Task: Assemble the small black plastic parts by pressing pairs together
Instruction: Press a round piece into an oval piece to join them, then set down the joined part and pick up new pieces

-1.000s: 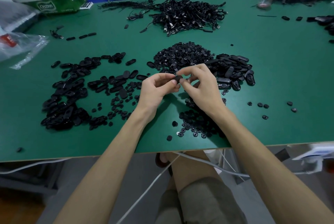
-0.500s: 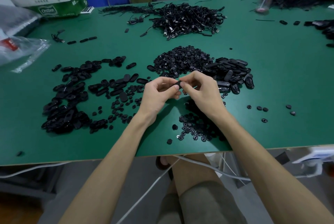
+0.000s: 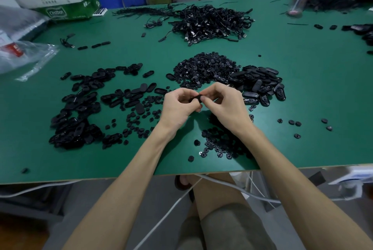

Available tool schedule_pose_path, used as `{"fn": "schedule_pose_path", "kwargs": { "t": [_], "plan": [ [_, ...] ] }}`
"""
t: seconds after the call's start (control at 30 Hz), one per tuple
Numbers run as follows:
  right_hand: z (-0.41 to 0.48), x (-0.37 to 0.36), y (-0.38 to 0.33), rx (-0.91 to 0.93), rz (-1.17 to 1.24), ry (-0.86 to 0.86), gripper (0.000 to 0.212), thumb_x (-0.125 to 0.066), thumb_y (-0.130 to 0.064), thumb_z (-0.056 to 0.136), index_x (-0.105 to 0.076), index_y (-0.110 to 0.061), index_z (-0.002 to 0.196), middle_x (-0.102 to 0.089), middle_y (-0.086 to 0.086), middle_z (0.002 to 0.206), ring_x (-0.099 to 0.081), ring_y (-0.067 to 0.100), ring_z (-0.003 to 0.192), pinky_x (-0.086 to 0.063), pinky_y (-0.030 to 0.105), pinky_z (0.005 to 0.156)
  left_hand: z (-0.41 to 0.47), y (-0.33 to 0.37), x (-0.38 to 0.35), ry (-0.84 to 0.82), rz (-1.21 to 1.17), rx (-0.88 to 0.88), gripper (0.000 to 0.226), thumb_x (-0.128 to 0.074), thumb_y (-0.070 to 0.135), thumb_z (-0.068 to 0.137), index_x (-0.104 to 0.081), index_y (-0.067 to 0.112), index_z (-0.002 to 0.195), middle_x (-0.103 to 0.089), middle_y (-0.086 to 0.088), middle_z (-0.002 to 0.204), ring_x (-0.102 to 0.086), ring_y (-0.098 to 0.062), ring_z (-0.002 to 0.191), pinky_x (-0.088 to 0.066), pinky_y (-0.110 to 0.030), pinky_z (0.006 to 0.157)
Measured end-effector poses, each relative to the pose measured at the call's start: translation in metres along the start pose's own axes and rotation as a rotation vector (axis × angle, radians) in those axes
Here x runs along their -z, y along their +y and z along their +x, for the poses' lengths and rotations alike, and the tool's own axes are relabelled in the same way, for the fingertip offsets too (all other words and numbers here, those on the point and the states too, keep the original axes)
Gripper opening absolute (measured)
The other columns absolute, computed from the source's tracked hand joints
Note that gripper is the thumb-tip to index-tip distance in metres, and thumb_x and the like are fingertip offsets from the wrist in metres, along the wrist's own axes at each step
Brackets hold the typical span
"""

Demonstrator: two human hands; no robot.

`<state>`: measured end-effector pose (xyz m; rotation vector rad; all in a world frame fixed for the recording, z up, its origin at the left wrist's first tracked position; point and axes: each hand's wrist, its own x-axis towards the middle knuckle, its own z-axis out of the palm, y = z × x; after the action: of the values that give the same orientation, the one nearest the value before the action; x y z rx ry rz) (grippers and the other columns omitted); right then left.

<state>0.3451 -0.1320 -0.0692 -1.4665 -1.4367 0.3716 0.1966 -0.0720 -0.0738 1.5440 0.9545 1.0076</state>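
While left hand (image 3: 177,108) and right hand (image 3: 227,106) pinch one black part (image 3: 198,99), oval shells (image 3: 76,116) left, cable heap (image 3: 212,21) beyond

Your arms: bare from wrist to past the elbow | your left hand (image 3: 179,106) and right hand (image 3: 226,106): bare | your shorts (image 3: 228,227): grey-olive fabric, loose hem on a bare leg, below the desk (image 3: 101,177) edge | your sandal (image 3: 178,184): dark, round-toed, on a bare foot just under the desk edge
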Motion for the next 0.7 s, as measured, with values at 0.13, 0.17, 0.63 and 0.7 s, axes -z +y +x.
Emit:
{"fn": "schedule_pose_path", "kwargs": {
  "t": [0.13, 0.17, 0.63, 0.7],
  "plan": [
    [0.000, 0.000, 0.000, 0.013, 0.004, 0.022, 0.015, -0.070, -0.004, 0.091, -0.075, -0.017, 0.098, -0.070, -0.006, 0.082, -0.064, 0.007, 0.076, -0.051, 0.019, 0.069, 0.000, 0.000, 0.002, -0.009, -0.060, 0.016, 0.013, -0.071, -0.006, 0.091, -0.072, -0.001, 0.102, -0.076, -0.016, 0.088, -0.076, -0.023, 0.076, -0.062, -0.031, 0.078],
    [-0.001, 0.001, -0.001, 0.012, 0.025, 0.026, 0.018, -0.068, -0.004, 0.092, -0.075, -0.018, 0.100, -0.070, -0.004, 0.082, -0.064, 0.008, 0.076, -0.052, 0.021, 0.069, -0.001, 0.000, 0.004, -0.017, -0.106, 0.021, 0.014, -0.072, -0.005, 0.091, -0.073, -0.003, 0.105, -0.077, -0.017, 0.088, -0.076, -0.024, 0.077, -0.062, -0.031, 0.079],
    [0.000, 0.001, -0.005, -0.032, 0.025, 0.123, 0.023, -0.063, -0.006, 0.096, -0.077, -0.018, 0.108, -0.067, -0.002, 0.107, -0.065, 0.003, 0.089, -0.050, 0.015, 0.078, 0.003, 0.009, 0.010, -0.002, 0.028, -0.064, 0.016, -0.065, 0.009, 0.100, -0.073, 0.007, 0.115, -0.075, -0.008, 0.109, -0.073, -0.021, 0.102, -0.063, -0.039, 0.086],
    [0.003, 0.003, -0.002, -0.088, 0.029, 0.217, 0.027, -0.062, -0.008, 0.098, -0.071, -0.016, 0.122, -0.059, 0.002, 0.116, -0.061, 0.000, 0.094, -0.051, 0.016, 0.083, 0.011, 0.016, 0.029, 0.093, 0.234, -0.087, 0.018, -0.060, 0.007, 0.102, -0.070, 0.014, 0.115, -0.072, -0.001, 0.110, -0.071, -0.016, 0.101, -0.063, -0.037, 0.087]
  ]
}}
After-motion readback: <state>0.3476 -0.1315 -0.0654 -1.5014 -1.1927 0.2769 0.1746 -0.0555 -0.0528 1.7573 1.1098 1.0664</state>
